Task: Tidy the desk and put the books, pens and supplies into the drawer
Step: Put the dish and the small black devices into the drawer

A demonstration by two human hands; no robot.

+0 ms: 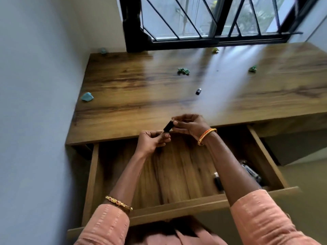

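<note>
Both hands hold a small black cylindrical item point(168, 126) above the desk's front edge. My left hand point(152, 141) grips its lower end with curled fingers; my right hand point(190, 125) pinches its upper end. Below them the wooden drawer point(178, 208) stands pulled out, its floor mostly bare, with dark supplies point(250, 172) and a black item point(218, 183) at its right side, partly hidden by my right forearm. A small black cap-like piece point(198, 91) lies on the desk point(123, 96).
Crumpled paper scraps lie on the desk: a blue one point(87, 96) at the left edge, green ones at centre point(183, 71), right point(252, 68) and by the window point(215, 50), another blue one point(103, 50) in the back left corner. A wall runs along the left.
</note>
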